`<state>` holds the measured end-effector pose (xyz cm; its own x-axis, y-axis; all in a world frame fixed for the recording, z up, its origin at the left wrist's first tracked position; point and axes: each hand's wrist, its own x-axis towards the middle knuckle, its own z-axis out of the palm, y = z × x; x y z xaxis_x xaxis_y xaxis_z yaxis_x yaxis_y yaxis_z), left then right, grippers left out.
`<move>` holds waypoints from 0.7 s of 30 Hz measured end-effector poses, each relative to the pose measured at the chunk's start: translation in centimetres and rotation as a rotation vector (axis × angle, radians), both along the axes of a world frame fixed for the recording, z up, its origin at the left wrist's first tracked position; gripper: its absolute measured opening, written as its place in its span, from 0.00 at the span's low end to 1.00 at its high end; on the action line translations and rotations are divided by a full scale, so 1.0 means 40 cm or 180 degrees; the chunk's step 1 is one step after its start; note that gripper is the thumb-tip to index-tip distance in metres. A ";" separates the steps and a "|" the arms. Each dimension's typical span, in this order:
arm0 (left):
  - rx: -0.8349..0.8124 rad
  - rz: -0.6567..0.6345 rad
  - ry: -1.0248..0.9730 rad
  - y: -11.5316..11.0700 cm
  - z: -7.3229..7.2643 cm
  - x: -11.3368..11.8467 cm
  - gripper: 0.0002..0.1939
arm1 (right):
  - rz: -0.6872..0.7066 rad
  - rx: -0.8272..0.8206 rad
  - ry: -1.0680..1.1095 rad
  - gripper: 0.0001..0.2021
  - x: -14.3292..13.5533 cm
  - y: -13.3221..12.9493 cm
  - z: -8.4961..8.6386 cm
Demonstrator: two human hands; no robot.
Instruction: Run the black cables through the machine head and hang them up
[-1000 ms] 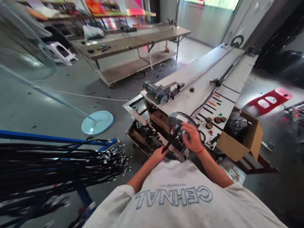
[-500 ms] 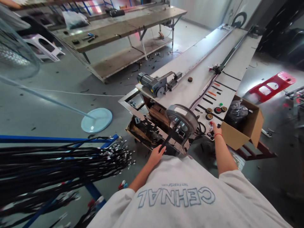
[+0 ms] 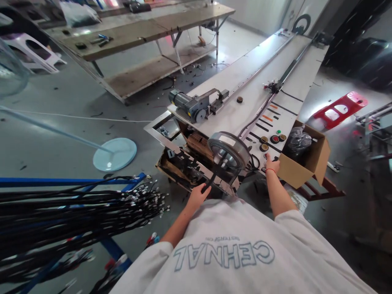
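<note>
My left hand (image 3: 197, 196) is closed around a black cable (image 3: 212, 178) in front of the machine. The cable runs up from my fist into the grey ring-shaped wheel (image 3: 241, 152) at the near end of the long white table (image 3: 260, 67). At the table's near right corner is my right hand (image 3: 272, 164), a digit stretched onto the corner, covering the spot where a small red button showed earlier. Nothing shows in this hand; its other fingers are partly hidden. Just beyond it lie tape rolls (image 3: 263, 148) and a red round piece (image 3: 275, 139).
A motor unit (image 3: 186, 105) sits on the table's left side. An open cardboard box (image 3: 294, 169) stands right of my right hand. Black cables (image 3: 122, 200) hang on a blue rack (image 3: 61, 179) at left. A fan base (image 3: 115, 154) and red stool (image 3: 339, 109) stand on the floor.
The view has shifted, so the table and wheel appear further left. The cable between my left hand and the wheel now bends more. My right hand's digit now covers the red button.
</note>
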<state>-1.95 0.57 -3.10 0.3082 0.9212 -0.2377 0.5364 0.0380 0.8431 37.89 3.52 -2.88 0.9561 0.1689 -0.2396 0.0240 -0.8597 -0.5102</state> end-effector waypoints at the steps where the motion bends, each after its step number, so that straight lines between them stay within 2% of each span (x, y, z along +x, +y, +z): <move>1: 0.0002 -0.0020 0.0016 0.004 0.001 0.006 0.17 | 0.0006 0.0005 -0.0013 0.37 0.002 0.001 -0.002; 14: 0.0091 -0.0020 0.0057 0.101 0.034 0.108 0.15 | 0.0043 -0.0069 -0.0058 0.38 -0.003 0.000 0.003; 21: 0.0093 -0.0068 0.0080 0.111 0.021 0.111 0.12 | 0.0003 -0.0075 -0.0124 0.39 -0.012 0.009 0.008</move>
